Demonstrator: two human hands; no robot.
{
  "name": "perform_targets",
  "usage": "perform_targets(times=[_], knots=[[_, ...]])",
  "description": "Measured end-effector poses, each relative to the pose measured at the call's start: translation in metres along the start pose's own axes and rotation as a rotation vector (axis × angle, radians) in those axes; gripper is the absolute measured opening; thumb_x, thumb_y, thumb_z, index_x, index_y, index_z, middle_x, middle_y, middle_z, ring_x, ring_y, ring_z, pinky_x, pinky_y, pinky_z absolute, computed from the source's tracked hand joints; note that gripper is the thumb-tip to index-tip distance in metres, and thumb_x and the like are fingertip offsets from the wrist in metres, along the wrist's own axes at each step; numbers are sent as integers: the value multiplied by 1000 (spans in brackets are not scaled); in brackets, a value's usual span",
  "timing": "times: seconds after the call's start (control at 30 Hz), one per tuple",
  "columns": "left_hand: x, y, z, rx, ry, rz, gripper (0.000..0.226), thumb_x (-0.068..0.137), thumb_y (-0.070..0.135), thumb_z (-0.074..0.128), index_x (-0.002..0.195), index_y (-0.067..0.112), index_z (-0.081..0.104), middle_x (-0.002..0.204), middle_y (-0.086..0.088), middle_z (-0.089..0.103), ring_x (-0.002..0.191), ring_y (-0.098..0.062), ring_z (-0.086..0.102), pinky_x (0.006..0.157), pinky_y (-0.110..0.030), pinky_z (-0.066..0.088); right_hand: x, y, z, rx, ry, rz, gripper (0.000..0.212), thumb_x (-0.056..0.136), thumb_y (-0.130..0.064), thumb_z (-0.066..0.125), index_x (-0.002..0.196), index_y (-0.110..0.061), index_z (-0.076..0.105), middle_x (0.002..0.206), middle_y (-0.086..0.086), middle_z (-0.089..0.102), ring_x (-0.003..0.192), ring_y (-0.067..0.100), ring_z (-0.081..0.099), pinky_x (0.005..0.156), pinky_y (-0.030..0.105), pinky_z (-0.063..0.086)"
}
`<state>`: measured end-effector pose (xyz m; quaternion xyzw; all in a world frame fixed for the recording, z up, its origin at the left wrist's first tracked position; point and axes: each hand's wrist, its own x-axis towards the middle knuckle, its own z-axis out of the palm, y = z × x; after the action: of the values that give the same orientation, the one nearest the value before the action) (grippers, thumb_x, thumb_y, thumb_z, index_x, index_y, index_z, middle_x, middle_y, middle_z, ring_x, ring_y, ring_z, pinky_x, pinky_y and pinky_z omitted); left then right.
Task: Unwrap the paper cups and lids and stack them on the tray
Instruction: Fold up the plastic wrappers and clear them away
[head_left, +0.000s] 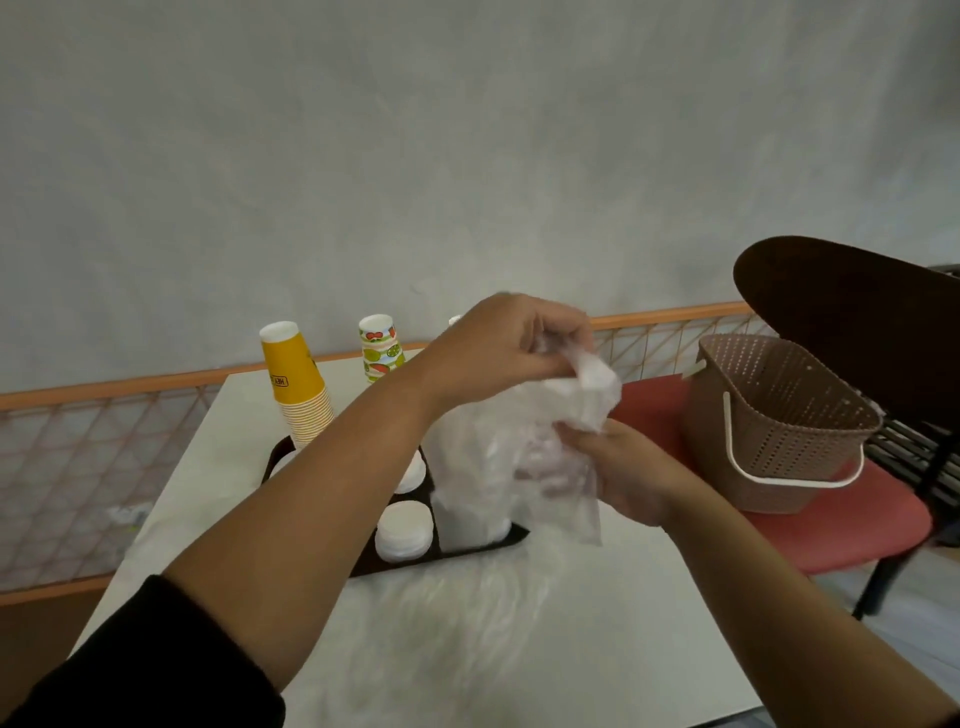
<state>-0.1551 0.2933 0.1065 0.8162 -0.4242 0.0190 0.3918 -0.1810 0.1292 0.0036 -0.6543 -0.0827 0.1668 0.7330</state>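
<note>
Peeling the clear wrapper (524, 447) off a white stack standing on the dark tray (511, 535), I see my left hand (511, 343) with its fingers pinching the bunched top and my right hand (621, 475) gripping the plastic lower down. I'd draw the film straight upward, steadying the stack so it stays upright beside the loose lids (405, 532) and yellow cups (300, 387) on the surface (597, 623).

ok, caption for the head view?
Both hands pull a plastic wrapper open above the tray beside stacked cups.
</note>
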Motion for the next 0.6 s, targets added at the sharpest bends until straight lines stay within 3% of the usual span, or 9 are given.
perform_targets(times=[0.13, 0.27, 0.33, 0.4, 0.47, 0.5, 0.53, 0.6], knots=[[-20, -10, 23, 88, -241, -25, 12, 82, 10, 70, 89, 19, 73, 86, 2, 70, 74, 7, 56, 71, -17, 42, 3, -14, -5, 106, 39, -39, 27, 97, -2, 36, 105, -8, 62, 83, 3, 70, 74, 14, 67, 63, 26, 57], [-32, -30, 52, 221, -331, -45, 31, 80, 32, 73, 110, 24, 69, 96, 7, 68, 85, -5, 57, 74, -25, 45, 4, -20, -7, 243, 12, -22, 34, 99, -15, 35, 125, -8, 56, 116, 13, 67, 103, 26, 66, 78, 33, 58], [-34, -36, 59, 206, -329, -111, 30, 86, 38, 65, 110, 21, 70, 95, 3, 67, 86, -11, 59, 75, -28, 46, 4, -19, -5, 220, 33, -24, 34, 99, -14, 35, 126, -8, 56, 119, 13, 66, 106, 26, 65, 79, 33, 58], [-34, -39, 63, 154, -169, -143, 24, 90, 31, 60, 99, 11, 71, 93, -4, 66, 85, -17, 59, 74, -33, 46, 3, -18, -4, 191, 44, -51, 32, 99, -13, 37, 124, -8, 57, 117, 12, 67, 103, 25, 67, 78, 32, 58], [-32, -45, 69, 199, 171, -133, 20, 83, 23, 70, 92, 8, 62, 95, -2, 57, 85, -16, 53, 72, -24, 41, 2, -18, -3, 139, 46, -118, 30, 98, -8, 38, 121, -9, 58, 109, 12, 69, 97, 22, 68, 74, 29, 57], [-31, -46, 71, 249, 327, -172, 33, 76, 25, 77, 98, 10, 57, 102, -1, 52, 91, -15, 49, 75, -19, 37, 1, -18, -2, 117, 36, -144, 31, 97, -5, 38, 120, -10, 58, 107, 12, 69, 95, 21, 68, 73, 27, 56], [-30, -48, 73, 276, 408, -241, 52, 70, 30, 81, 109, 12, 53, 112, -1, 49, 102, -16, 46, 80, -18, 33, 1, -19, -3, 110, 22, -152, 32, 97, -4, 38, 120, -11, 58, 107, 12, 69, 97, 22, 68, 73, 26, 55], [-29, -49, 71, 189, 336, -438, 74, 67, 37, 83, 128, 15, 45, 119, 3, 50, 110, -14, 45, 81, -19, 32, -1, -23, -2, 114, -7, -143, 34, 96, -3, 37, 122, -11, 58, 112, 13, 68, 101, 23, 67, 75, 26, 55]])
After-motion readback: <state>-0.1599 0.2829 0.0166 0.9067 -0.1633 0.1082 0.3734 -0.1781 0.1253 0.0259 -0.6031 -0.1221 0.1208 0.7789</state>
